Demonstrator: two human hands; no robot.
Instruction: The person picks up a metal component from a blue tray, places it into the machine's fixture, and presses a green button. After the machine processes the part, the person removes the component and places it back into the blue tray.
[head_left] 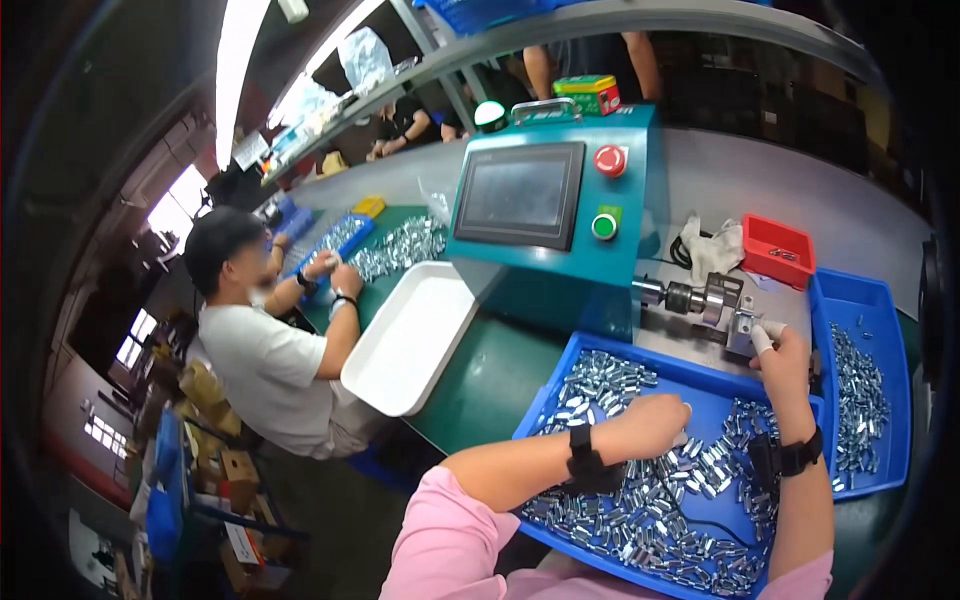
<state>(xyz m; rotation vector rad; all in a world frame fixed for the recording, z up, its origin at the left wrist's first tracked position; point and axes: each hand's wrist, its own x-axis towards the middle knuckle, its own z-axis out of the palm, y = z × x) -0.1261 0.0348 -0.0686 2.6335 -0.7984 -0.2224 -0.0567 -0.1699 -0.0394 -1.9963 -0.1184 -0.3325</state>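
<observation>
My left hand (648, 427) is over a large blue tray (690, 378) of small shiny metal fittings (640, 520). Its fingers are curled inward, and what they hold, if anything, is hidden. Beyond the tray's far right corner, my right hand (786, 362) reaches to a metal fixture block (742, 325) beside the machine's spindle (680, 298). White covers sit on some of its fingertips. Those fingers are bent together against the block, and I cannot make out anything between them. Each wrist wears a black band with a thin cable lying across the fittings.
A teal machine (555, 280) with a screen and red and green buttons stands ahead. Right of it are a red bin (778, 235), a pale glove (712, 248) and another blue tray (862, 290) of fittings. A white tray (400, 350) lies left, near a seated co-worker (265, 350).
</observation>
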